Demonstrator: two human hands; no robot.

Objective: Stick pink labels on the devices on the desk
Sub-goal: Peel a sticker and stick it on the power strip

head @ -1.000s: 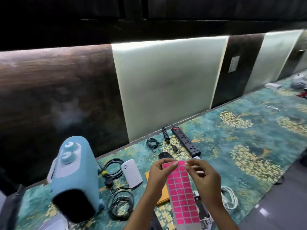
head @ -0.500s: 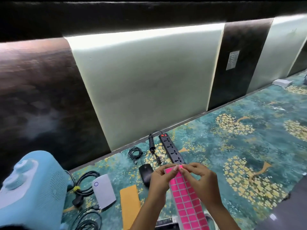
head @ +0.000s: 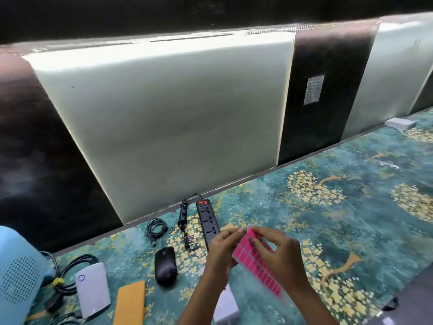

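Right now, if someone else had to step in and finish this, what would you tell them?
Left hand grips the pink label sheet; right hand pinches its top corner with its fingers, seemingly peeling a label.
Power strip, mouse, white device and blue appliance lie on the desk, beyond and left of the hands.
Done: no label visible on any device.
Left: label each.

I grip the sheet of pink labels [head: 255, 261] with my left hand [head: 221, 253] while my right hand [head: 280, 252] pinches its top edge. Just behind lies the black power strip [head: 208, 219] — the black mouse [head: 165, 266] and white device [head: 93, 289] lie further left on the patterned desk [head: 328, 207].
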